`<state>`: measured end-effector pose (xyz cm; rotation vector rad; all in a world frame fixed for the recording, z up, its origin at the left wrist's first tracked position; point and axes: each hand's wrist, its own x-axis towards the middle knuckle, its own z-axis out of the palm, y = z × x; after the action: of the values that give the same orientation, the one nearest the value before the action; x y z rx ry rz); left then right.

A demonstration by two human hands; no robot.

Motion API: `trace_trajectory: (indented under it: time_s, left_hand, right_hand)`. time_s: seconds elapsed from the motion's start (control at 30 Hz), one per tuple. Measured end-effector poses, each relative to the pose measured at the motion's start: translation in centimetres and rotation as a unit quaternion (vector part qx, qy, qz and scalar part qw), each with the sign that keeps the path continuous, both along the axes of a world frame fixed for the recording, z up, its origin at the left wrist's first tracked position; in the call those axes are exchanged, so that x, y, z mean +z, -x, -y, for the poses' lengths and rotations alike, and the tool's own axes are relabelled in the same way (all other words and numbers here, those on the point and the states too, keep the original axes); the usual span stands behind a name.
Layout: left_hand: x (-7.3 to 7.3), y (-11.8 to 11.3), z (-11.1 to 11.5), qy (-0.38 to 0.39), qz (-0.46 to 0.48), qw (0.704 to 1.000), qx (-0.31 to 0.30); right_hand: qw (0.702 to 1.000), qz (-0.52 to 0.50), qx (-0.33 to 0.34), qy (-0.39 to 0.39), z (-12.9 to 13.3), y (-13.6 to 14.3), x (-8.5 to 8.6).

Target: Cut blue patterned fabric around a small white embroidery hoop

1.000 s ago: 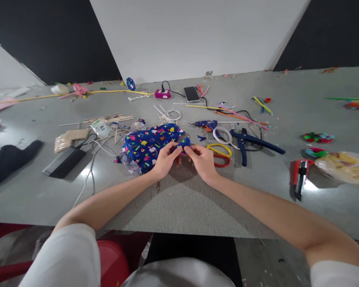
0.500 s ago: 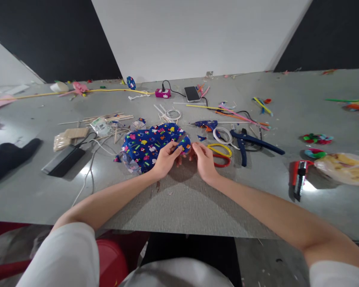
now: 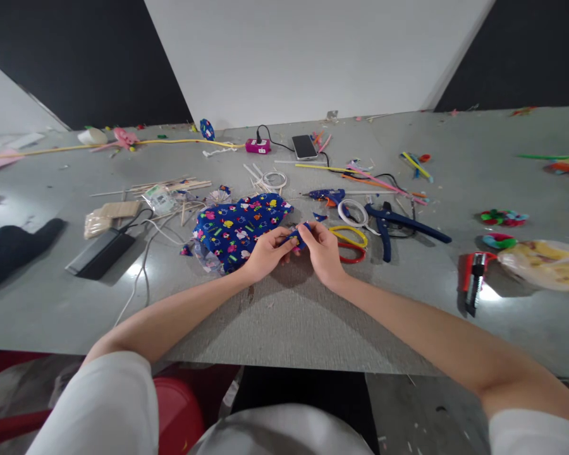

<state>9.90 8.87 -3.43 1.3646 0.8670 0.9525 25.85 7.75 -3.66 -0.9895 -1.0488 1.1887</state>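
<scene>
A small piece of blue patterned fabric point(image 3: 294, 239) is pinched between my two hands, just above the grey table. My left hand point(image 3: 269, 251) is closed on its left side, thumb on top. On its right side the fingers of my right hand point(image 3: 321, 253) press together, thumb against the cloth. The fingers hide much of the piece. Left of my hands lies a larger sheet of the same blue fabric point(image 3: 239, 230). Yellow-handled and red-handled scissors point(image 3: 351, 236) lie close beside my right hand.
A blue glue gun point(image 3: 327, 196), a roll of white tape point(image 3: 353, 213) and dark blue pliers-like cutters point(image 3: 389, 222) lie beyond my right hand. A red box cutter point(image 3: 474, 281) is far right. On the left are a black power bank-like box point(image 3: 100, 254) and wooden sticks point(image 3: 171, 186).
My right hand has moved left onto the small fabric piece, which is now folded or tilted flatter between both hands. My left hand stays in nearly the same place.
</scene>
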Motion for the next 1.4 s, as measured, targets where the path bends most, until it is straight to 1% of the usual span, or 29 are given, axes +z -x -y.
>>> trace_trajectory:
  time_s: [0.13, 0.3, 0.37, 0.47, 0.53, 0.57, 0.67, 0.73, 0.8, 0.9, 1.1, 1.23, 1.4]
  left_hand:
    - [-0.1, 0.0, -0.1, 0.0, -0.009, 1.0, -0.01]
    - [-0.2, 0.0, -0.2, -0.035, -0.035, 0.998, -0.027]
    - [-0.1, -0.1, -0.1, -0.044, -0.042, 0.998, -0.024]
    - [0.2, -0.1, 0.0, -0.036, -0.038, 0.999, -0.008]
    - [0.4, -0.1, 0.1, -0.026, -0.029, 0.999, 0.008]
    - [0.5, 0.0, 0.1, -0.022, -0.022, 0.999, 0.016]
    - [0.5, 0.0, 0.0, -0.013, 0.008, 0.999, 0.033]
    - [0.4, 0.0, 0.0, -0.005, 0.022, 0.999, 0.032]
    - [0.3, 0.0, -0.1, 0.003, 0.027, 0.999, 0.024]
    - [0.2, 0.0, -0.1, 0.01, 0.027, 0.999, 0.014]
    - [0.0, 0.1, 0.1, 0.041, 0.031, 0.999, 0.011]
    - [0.1, 0.0, 0.1, 0.037, 0.013, 0.999, 0.008]
    - [0.2, 0.0, 0.1, 0.044, 0.013, 0.999, 0.016]
  right_hand:
    - [0.999, 0.032, -0.03, -0.021, -0.1, -0.2, -0.6]
    - [0.995, 0.062, -0.072, -0.03, -0.1, -0.2, -0.6]
    - [0.993, 0.073, -0.084, -0.029, -0.1, -0.2, -0.5]
    - [0.989, 0.097, -0.101, -0.039, -0.2, -0.3, -0.2]
    - [0.989, 0.1, -0.095, -0.046, -0.2, -0.3, -0.1]
    - [0.991, 0.094, -0.082, -0.047, -0.2, -0.3, 0.0]
    - [0.997, 0.059, -0.016, -0.045, -0.1, -0.2, 0.0]
    - [0.998, 0.032, 0.021, -0.043, 0.0, -0.1, 0.0]
    - [0.998, 0.02, 0.036, -0.038, 0.1, 0.0, 0.0]
    - [0.998, 0.038, 0.029, -0.028, 0.3, 0.0, 0.2]
    - [0.996, 0.086, -0.02, -0.028, 0.3, -0.3, 0.3]
    - [0.995, 0.091, -0.019, -0.043, 0.4, -0.3, 0.3]
    - [0.992, 0.104, -0.022, -0.068, 0.6, -0.1, 0.8]
